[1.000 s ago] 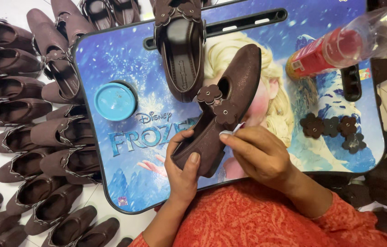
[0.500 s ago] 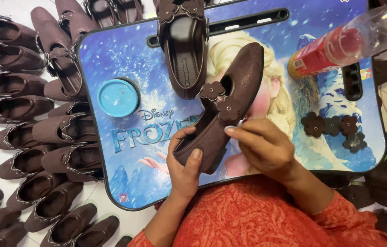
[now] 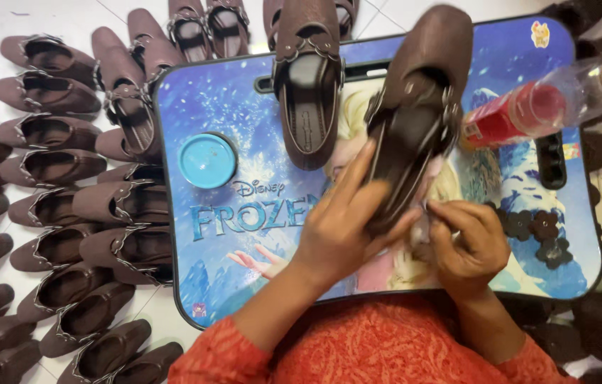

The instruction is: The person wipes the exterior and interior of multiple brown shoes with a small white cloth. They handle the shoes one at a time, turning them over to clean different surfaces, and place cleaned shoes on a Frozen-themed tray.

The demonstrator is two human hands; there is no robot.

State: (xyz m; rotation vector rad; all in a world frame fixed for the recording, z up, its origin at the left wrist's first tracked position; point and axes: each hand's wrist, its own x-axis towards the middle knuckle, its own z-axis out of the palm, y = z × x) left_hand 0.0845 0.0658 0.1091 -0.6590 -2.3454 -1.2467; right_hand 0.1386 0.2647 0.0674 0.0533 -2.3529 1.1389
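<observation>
My left hand (image 3: pixel 347 227) grips the heel end of a brown shoe (image 3: pixel 418 107), held opening-up and tilted over a blue picture-printed lap tray (image 3: pixel 223 107). Its toe points away from me. My right hand (image 3: pixel 468 245) sits just right of the heel, fingers pinched together near the shoe's edge; whether something small is between them I cannot tell. A second brown shoe (image 3: pixel 308 78) lies opening-up on the tray's far side. A small pile of brown flower-shaped trims (image 3: pixel 543 235) lies on the tray right of my right hand.
A round blue lid (image 3: pixel 207 160) rests on the tray's left part. A clear bottle with a red label and yellow cap (image 3: pixel 535 110) lies at the tray's right. Several brown shoes (image 3: pixel 52 185) cover the white floor to the left and behind the tray.
The held shoe has been turned over, from sole and flower side up to opening up. My left hand shifted onto its heel; my right hand moved off the upper to beside the heel.
</observation>
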